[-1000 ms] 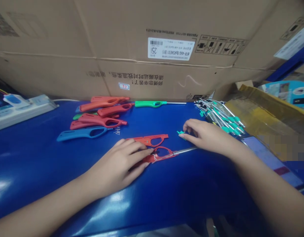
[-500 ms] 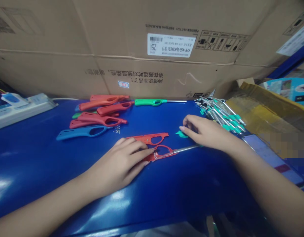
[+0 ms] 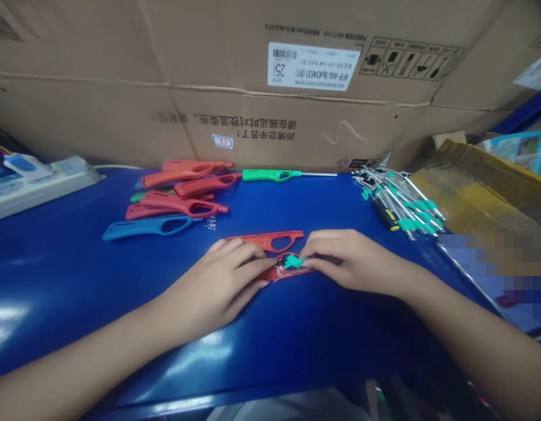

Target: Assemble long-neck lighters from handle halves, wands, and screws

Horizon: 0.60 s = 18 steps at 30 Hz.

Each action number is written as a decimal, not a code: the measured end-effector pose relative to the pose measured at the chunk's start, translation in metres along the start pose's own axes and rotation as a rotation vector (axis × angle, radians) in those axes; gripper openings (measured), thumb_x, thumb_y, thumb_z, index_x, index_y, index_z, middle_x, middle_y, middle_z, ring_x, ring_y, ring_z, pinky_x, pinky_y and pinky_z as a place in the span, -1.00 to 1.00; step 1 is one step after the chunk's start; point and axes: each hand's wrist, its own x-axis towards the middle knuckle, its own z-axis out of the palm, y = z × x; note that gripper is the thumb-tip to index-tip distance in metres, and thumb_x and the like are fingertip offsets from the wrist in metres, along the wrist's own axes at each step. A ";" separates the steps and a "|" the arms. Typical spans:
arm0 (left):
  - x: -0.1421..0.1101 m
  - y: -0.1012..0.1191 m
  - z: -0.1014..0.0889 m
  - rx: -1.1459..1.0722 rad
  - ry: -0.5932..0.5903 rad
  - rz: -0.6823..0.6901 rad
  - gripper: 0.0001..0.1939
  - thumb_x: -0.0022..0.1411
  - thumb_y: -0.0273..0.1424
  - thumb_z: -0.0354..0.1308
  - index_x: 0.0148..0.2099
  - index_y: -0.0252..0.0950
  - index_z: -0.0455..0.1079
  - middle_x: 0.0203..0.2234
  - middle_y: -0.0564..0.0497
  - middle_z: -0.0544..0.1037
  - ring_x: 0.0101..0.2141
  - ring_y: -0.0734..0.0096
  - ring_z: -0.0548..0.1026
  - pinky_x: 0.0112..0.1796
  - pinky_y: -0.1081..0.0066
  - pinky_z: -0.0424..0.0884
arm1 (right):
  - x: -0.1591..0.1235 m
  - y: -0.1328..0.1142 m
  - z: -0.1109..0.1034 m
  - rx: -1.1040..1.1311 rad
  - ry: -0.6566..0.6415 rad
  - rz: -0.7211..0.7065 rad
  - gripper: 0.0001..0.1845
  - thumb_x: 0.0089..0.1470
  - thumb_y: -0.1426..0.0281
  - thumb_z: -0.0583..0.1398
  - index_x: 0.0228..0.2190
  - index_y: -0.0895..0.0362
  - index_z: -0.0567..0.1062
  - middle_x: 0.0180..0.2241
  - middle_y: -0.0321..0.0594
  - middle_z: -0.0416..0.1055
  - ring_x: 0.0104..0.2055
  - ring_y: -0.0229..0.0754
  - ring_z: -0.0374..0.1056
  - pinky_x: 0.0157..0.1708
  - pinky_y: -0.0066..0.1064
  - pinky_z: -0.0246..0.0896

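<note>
My left hand (image 3: 228,278) is closed on the handle end of a red lighter half-shell (image 3: 292,273), which lies on the blue table with thin white wires in it. Between the thumb and fingers of my right hand (image 3: 344,257) is a small green plastic trigger (image 3: 293,262), held over the finger loop of that half-shell. My right fingers cover the shell's front end, and the metal tube there is hidden. A second, orange-red half-shell (image 3: 281,241) lies just behind, close to both hands.
Several red, orange and blue lighter handles (image 3: 178,204) are heaped at the left. A green lighter (image 3: 270,175) with a metal tube lies by the cardboard box (image 3: 121,111). Metal tubes with green parts (image 3: 406,204) and a yellow-black screwdriver (image 3: 386,215) lie right; a power strip (image 3: 42,187) stands left.
My right hand has moved left with the green trigger, from beside the metal tube to above the half-shell's loop. My left hand keeps its grip. The view has shifted slightly.
</note>
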 end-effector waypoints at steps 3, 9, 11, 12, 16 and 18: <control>0.000 0.002 0.000 -0.024 -0.007 -0.013 -0.75 0.52 -0.35 0.01 0.14 -0.14 0.42 -0.06 -0.03 0.51 -0.05 0.22 0.41 -0.06 0.22 0.27 | 0.000 -0.002 0.005 -0.011 0.000 0.010 -0.87 0.32 0.45 0.18 -0.23 0.15 0.56 -0.20 -0.18 0.53 -0.19 -0.21 0.44 -0.20 -0.39 0.25; -0.001 0.003 0.000 -0.064 -0.010 -0.010 -0.73 0.48 -0.41 0.05 0.16 -0.19 0.40 -0.10 -0.04 0.49 -0.07 0.24 0.40 -0.03 0.21 0.27 | 0.003 0.004 0.010 0.114 0.022 -0.033 -0.88 0.28 0.50 0.21 -0.29 0.15 0.57 -0.23 -0.21 0.51 -0.20 -0.27 0.43 -0.19 -0.45 0.26; -0.001 0.002 0.000 -0.081 -0.015 -0.010 -0.72 0.48 -0.42 0.05 0.17 -0.20 0.40 -0.11 -0.05 0.48 -0.08 0.24 0.40 -0.03 0.21 0.28 | 0.003 0.005 0.011 0.131 0.020 -0.051 -0.88 0.28 0.50 0.21 -0.29 0.16 0.57 -0.25 -0.21 0.51 -0.24 -0.29 0.41 -0.21 -0.46 0.25; -0.001 0.002 0.000 -0.090 -0.020 -0.012 -0.72 0.48 -0.42 0.05 0.17 -0.20 0.40 -0.12 -0.04 0.47 -0.08 0.25 0.39 -0.03 0.21 0.28 | 0.003 0.005 0.011 0.131 0.017 -0.059 -0.88 0.28 0.50 0.22 -0.30 0.17 0.57 -0.27 -0.22 0.50 -0.26 -0.29 0.41 -0.22 -0.46 0.25; -0.001 0.004 0.000 -0.114 -0.028 -0.019 -0.72 0.47 -0.41 0.06 0.17 -0.19 0.40 -0.16 -0.03 0.46 -0.11 0.26 0.39 -0.04 0.22 0.29 | 0.002 0.004 0.013 0.096 -0.007 -0.060 -0.89 0.27 0.48 0.23 -0.32 0.17 0.56 -0.31 -0.25 0.48 -0.31 -0.30 0.38 -0.30 -0.47 0.20; -0.002 0.005 0.000 -0.114 -0.026 -0.018 -0.73 0.47 -0.41 0.06 0.16 -0.21 0.40 -0.17 -0.02 0.46 -0.12 0.27 0.40 -0.05 0.22 0.29 | 0.002 0.005 0.014 0.074 -0.010 -0.071 -0.88 0.28 0.48 0.22 -0.33 0.17 0.55 -0.34 -0.26 0.46 -0.33 -0.30 0.37 -0.32 -0.47 0.18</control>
